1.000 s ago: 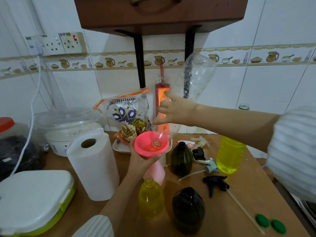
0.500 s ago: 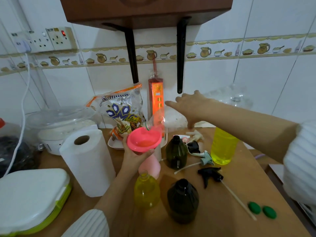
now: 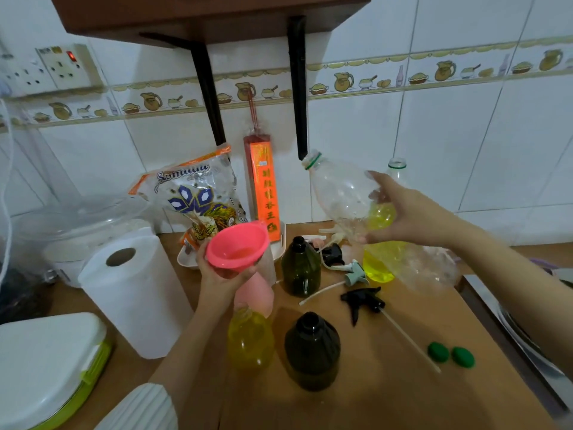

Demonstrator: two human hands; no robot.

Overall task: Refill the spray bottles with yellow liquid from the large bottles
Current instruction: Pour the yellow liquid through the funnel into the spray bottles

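Note:
My left hand (image 3: 217,283) grips a pink funnel (image 3: 237,248) just above a pink spray bottle (image 3: 255,294); the hand hides the funnel's spout. My right hand (image 3: 409,215) holds a clear large bottle (image 3: 339,190) by its base. It is tilted, neck up and to the left, with a little yellow liquid at its bottom. A second large bottle (image 3: 379,263) with yellow liquid stands behind it. A yellow-filled spray bottle (image 3: 249,341) and two dark green spray bottles (image 3: 300,270) (image 3: 311,352) stand uncapped on the table.
Spray heads (image 3: 362,301) (image 3: 355,273) and two green caps (image 3: 449,354) lie on the wooden table (image 3: 387,398). A paper towel roll (image 3: 130,293), a white and green box (image 3: 46,367) and a rice cooker (image 3: 77,231) stand left. A shelf (image 3: 217,17) hangs overhead.
My right hand swung the large bottle from upside down over the funnel out to the right and turned it neck-up. My left hand kept holding the funnel.

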